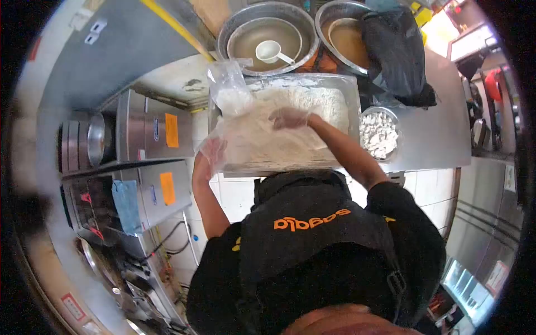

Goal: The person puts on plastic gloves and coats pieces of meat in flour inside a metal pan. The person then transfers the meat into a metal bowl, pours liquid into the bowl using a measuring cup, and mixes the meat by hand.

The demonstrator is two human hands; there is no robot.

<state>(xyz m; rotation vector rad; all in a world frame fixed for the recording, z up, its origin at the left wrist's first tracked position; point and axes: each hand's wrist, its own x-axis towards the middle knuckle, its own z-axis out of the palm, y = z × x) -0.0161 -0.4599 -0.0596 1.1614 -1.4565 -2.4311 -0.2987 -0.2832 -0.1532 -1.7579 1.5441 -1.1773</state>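
Observation:
A wide metal tray (353,95) holds a bed of pale flour (329,109). Over the middle of that flour is my right hand (291,118) in a thin clear glove, its fingers pointing left and loosely apart, with nothing visible in them. My left hand (212,153), also in a loose clear glove, is at the tray's near left side with the fingers raised and apart. Hazy plastic or flour dust blurs its outline. At the far left corner of the tray, a clear plastic bag (228,89) with white powder in it leans over the rim.
Behind the tray stand two metal basins (223,42) of cloudy liquid, one with a white measuring scoop (269,52). A bowl of white chunks (379,134) is on the right, near a black plastic bag (396,56). Steel drawers (162,131) flank the left side.

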